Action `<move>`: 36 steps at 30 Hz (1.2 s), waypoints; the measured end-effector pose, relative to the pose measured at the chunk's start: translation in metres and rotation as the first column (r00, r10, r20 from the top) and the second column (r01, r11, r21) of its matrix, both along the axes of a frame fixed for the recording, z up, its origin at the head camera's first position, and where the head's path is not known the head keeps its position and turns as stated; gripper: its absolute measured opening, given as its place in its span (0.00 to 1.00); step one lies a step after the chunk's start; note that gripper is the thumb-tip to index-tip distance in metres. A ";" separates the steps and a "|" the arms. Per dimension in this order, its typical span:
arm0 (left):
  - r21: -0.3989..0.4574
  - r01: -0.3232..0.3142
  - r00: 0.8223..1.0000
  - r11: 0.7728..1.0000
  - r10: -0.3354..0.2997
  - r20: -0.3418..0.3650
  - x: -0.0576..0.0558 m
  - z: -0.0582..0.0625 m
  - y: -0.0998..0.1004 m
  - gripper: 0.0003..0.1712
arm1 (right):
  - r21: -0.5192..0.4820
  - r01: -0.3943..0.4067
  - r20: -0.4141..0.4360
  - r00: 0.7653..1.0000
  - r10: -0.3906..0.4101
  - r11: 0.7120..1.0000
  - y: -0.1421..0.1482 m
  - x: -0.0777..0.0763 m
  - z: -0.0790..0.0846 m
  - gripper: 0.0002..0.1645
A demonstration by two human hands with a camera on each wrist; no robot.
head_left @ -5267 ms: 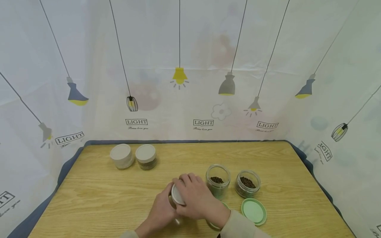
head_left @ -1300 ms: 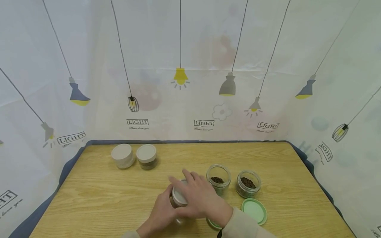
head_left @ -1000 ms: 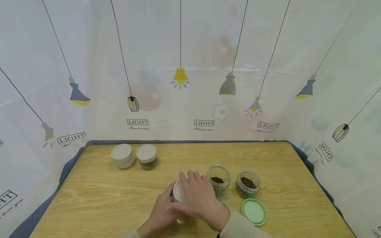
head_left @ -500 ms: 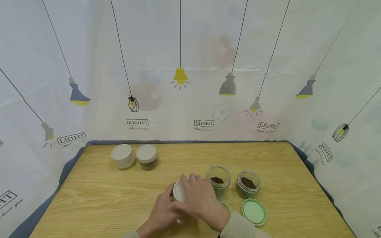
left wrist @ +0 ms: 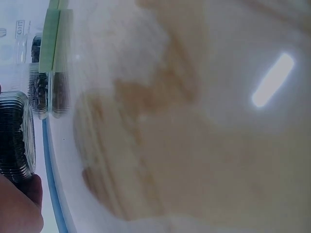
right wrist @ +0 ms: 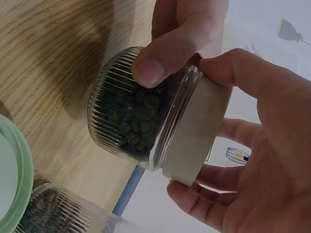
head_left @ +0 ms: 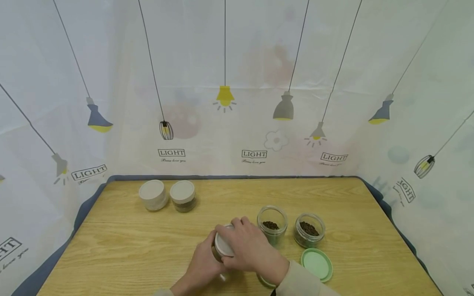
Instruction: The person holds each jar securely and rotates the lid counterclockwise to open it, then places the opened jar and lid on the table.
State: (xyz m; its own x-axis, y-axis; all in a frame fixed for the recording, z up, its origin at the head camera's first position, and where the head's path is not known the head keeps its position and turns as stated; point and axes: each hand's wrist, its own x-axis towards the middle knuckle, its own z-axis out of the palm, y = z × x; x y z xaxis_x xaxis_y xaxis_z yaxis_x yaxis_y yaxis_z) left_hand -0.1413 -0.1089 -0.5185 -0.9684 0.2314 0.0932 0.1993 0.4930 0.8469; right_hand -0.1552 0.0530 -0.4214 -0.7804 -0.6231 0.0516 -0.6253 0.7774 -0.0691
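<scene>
In the right wrist view, a ribbed glass jar (right wrist: 129,114) of dark coffee beans is tilted, with a white lid (right wrist: 194,131) on its mouth. My left hand (head_left: 201,261) grips the jar's body, its thumb across the glass. My right hand (head_left: 248,246) holds the lid's rim between thumb and curled fingers. In the head view, both hands cover most of the jar. The left wrist view is mostly a blurred, glossy surface, with a jar of dark contents (left wrist: 14,136) and fingers at its left edge.
Right of my hands stand a taller lidless jar (head_left: 272,218) and a shorter lidless jar (head_left: 309,236), both holding beans. A green lid (head_left: 316,264) lies before them; another green lid (head_left: 265,281) is partly under my right forearm. Two white-lidded jars (head_left: 153,195) stand at back left.
My right hand's fingers, spread and lifted 1.3 s ago, have come back round the white lid and now curl on it. The left hand keeps its grip; the other jars have not moved.
</scene>
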 end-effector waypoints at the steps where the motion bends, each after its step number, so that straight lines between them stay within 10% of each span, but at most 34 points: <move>1: 0.005 0.002 1.000 1.000 -0.002 0.000 0.000 0.000 0.000 0.49 | -0.006 -0.004 0.000 1.000 0.004 1.000 0.000 0.000 0.000 0.37; 36: 0.052 0.008 0.996 0.999 -0.013 0.093 -0.001 0.005 0.000 0.56 | -0.025 -0.009 0.025 1.000 0.010 1.000 0.010 -0.003 0.033 0.41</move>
State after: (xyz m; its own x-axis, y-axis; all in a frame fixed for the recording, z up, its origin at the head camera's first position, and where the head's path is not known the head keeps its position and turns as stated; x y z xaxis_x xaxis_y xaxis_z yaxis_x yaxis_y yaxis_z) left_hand -0.1423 -0.1093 -0.5137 -0.9710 0.2386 0.0148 0.1231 0.4462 0.8864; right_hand -0.1581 0.0630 -0.3881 -0.7757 -0.6293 0.0475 -0.6304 0.7692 -0.1043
